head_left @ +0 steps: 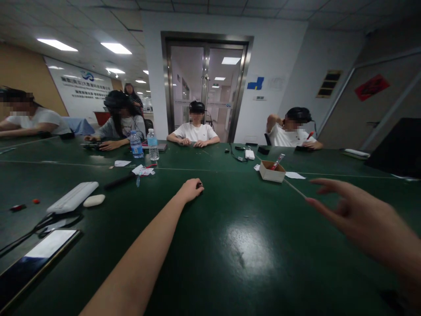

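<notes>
**Reaching across the green table**

Green table (230, 245) is stretching out ahead. My left hand (190, 189) is curling shut over a small dark thing (199, 185) mid-table, while my right hand (358, 215) is hovering open, holding nothing, near a thin stick (295, 189).

1. Table (210, 245): dark green, glossy, plain.
2. Small box (271, 172): pale cream walls, brown inside.
3. Pen (278, 161) in the box: red and white.
4. Flat case (73, 197): white; oval piece (94, 200) beside it: off-white.
5. Two bottles (144, 145): clear, one with a blue label.
6. Phone (36, 259): black frame, white screen patch.
</notes>
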A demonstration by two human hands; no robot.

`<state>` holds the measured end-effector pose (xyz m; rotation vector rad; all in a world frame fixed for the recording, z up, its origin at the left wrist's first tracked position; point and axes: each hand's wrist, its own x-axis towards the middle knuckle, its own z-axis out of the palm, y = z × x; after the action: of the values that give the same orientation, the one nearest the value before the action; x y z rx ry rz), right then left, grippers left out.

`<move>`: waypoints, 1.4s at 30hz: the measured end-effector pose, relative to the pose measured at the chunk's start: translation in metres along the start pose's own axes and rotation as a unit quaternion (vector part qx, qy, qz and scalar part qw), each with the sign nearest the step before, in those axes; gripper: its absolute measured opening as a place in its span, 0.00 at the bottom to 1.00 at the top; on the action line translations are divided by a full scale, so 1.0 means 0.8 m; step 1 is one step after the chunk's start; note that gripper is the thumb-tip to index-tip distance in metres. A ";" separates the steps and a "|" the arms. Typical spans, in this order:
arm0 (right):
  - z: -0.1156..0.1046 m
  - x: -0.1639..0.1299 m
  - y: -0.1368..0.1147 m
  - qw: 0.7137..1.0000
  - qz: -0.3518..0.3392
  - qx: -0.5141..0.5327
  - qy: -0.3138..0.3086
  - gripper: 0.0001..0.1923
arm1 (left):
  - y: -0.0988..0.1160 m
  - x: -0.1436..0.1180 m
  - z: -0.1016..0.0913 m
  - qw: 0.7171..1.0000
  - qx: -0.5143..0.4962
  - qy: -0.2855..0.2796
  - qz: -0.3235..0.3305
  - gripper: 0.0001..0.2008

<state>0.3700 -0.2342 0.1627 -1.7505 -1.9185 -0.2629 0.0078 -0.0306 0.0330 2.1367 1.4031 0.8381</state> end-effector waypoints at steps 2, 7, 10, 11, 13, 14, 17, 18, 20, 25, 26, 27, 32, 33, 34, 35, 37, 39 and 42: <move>0.032 0.049 -0.061 0.990 -0.062 0.070 -0.104 0.21 | 0.000 -0.002 0.011 0.999 -0.022 0.044 -0.009 0.10; 0.166 0.128 -0.141 0.931 -0.083 0.214 -0.284 0.09 | -0.008 -0.017 0.025 0.982 -0.149 0.093 -0.066 0.11; 0.240 0.144 -0.160 0.878 0.018 0.342 -0.333 0.18 | -0.013 -0.018 0.025 0.961 -0.243 0.101 -0.085 0.10; 0.260 0.146 -0.167 0.855 0.053 0.394 -0.333 0.22 | -0.015 -0.017 0.024 0.951 -0.275 0.110 -0.086 0.10; 0.294 0.148 -0.181 0.788 0.115 0.509 -0.326 0.23 | -0.019 -0.013 0.025 0.931 -0.332 0.126 -0.084 0.11; 0.307 0.148 -0.188 0.749 0.134 0.568 -0.312 0.21 | -0.021 -0.011 0.025 0.921 -0.357 0.132 -0.084 0.12; 0.336 0.142 -0.203 0.661 0.156 0.686 -0.259 0.11 | -0.023 -0.008 0.026 0.898 -0.404 0.151 -0.091 0.13; 0.342 0.139 -0.204 0.651 0.157 0.702 -0.243 0.09 | -0.023 -0.008 0.026 0.894 -0.410 0.153 -0.095 0.13; 0.350 0.135 -0.203 0.651 0.154 0.711 -0.217 0.08 | -0.023 -0.008 0.025 0.898 -0.405 0.144 -0.092 0.12; 0.351 0.131 -0.189 0.663 0.160 0.711 -0.170 0.11 | -0.021 -0.012 0.023 0.932 -0.336 0.120 -0.066 0.10; 0.350 0.131 -0.187 0.658 0.161 0.716 -0.167 0.11 | -0.022 -0.012 0.024 0.932 -0.335 0.119 -0.067 0.11; 0.348 0.130 -0.186 0.652 0.161 0.722 -0.166 0.10 | -0.023 -0.012 0.024 0.930 -0.342 0.121 -0.066 0.11; 0.342 0.127 -0.185 0.628 0.164 0.745 -0.157 0.07 | -0.025 -0.014 0.021 0.919 -0.371 0.122 -0.049 0.10; 0.341 0.127 -0.185 0.625 0.165 0.747 -0.153 0.08 | -0.025 -0.015 0.020 0.920 -0.370 0.117 -0.051 0.09; 0.342 0.127 -0.185 0.624 0.167 0.749 -0.150 0.09 | -0.024 -0.015 0.018 0.921 -0.370 0.113 -0.056 0.09; 0.343 0.127 -0.185 0.623 0.171 0.749 -0.147 0.10 | -0.024 -0.016 0.016 0.920 -0.372 0.110 -0.062 0.09; 0.345 0.127 -0.184 0.623 0.181 0.748 -0.144 0.12 | -0.024 -0.016 0.014 0.917 -0.376 0.106 -0.074 0.08; 0.348 0.128 -0.184 0.623 0.184 0.746 -0.148 0.11 | -0.024 -0.016 0.012 0.918 -0.375 0.102 -0.080 0.08; 0.351 0.129 -0.183 0.624 0.171 0.747 -0.152 0.12 | -0.026 -0.017 0.011 0.923 -0.363 0.097 -0.079 0.09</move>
<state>0.1564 -0.0319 0.0068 -0.8116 -1.0477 1.4460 -0.0040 -0.0357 0.0097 1.3863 1.0874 1.2831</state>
